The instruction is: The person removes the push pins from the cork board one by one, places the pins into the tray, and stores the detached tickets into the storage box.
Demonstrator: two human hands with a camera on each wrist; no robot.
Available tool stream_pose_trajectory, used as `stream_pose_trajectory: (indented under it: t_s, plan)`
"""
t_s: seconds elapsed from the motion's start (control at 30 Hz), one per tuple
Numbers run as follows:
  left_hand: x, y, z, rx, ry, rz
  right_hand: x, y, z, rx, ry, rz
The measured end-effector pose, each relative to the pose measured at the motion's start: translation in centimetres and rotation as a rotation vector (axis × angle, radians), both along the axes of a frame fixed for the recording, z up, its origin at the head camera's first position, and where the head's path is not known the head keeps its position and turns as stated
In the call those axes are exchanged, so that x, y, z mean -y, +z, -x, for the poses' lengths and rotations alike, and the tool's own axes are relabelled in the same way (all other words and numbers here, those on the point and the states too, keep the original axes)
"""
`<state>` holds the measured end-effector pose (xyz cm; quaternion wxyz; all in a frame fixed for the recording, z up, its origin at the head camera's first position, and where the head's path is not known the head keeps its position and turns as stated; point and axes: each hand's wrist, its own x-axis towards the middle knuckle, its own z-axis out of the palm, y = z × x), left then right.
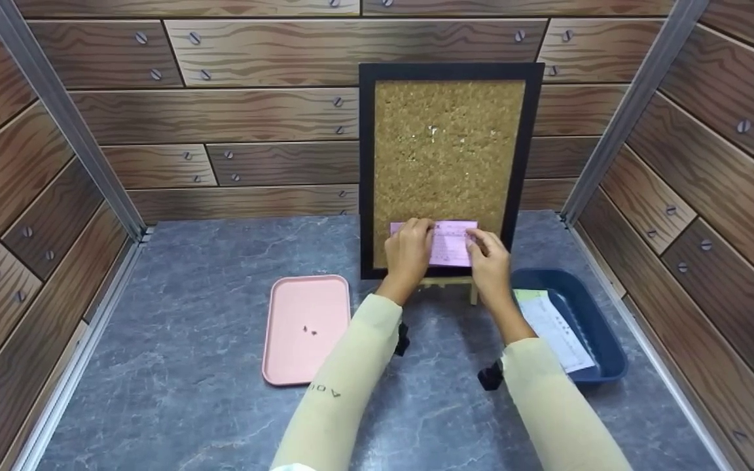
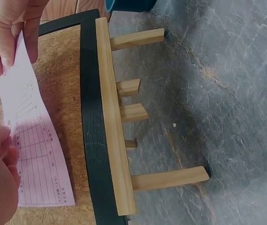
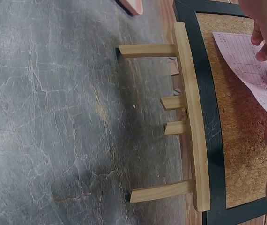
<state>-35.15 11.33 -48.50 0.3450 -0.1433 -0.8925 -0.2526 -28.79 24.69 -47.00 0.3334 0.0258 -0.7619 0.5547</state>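
Note:
Both hands hold a pink sheet of printed paper (image 1: 452, 245) in front of the lower part of a black-framed cork board (image 1: 449, 170). The left hand (image 1: 408, 252), with curled fingers, grips the sheet near its upper middle and covers part of its left half. At the sheet's right edge, the right hand (image 1: 491, 261) pinches it between thumb and fingers. In the left wrist view the paper (image 2: 37, 154) bends, and its lower edge stands off the cork. Whether a small pin sits under the left fingertips is hidden.
A wooden easel (image 2: 117, 122) supports the board on a grey marbled table (image 1: 207, 294). To the left lies a pink tray (image 1: 285, 294) with small dark bits (image 1: 309, 331). At the right a dark blue bin (image 1: 603, 353) contains white (image 1: 554, 330) and green (image 1: 529, 296) papers.

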Motion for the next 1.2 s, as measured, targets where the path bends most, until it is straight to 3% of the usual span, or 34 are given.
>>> stream_pose_trajectory:
  t_s: [0.33, 0.6, 0.9, 1.2]
  plan:
    - [1.3, -0.7, -1.2, 0.071, -0.053, -0.138, -0.5, -0.3, -0.2, 0.02, -0.027, 0.034]
    - [3.2, -1.4, -2.6, 0.106, -0.048, -0.212, -1.1, 0.4, -1.7, -0.023, 0.009, 0.089]
    - [6.7, -2.3, -4.1, 0.202, -0.079, -0.379, -2.1, 0.3, -3.0, -0.05, -0.022, 0.13]
    - [10.8, -3.3, -6.1, 0.288, -0.027, -0.49, -2.9, 0.0, -4.3, -0.061, -0.054, 0.151]
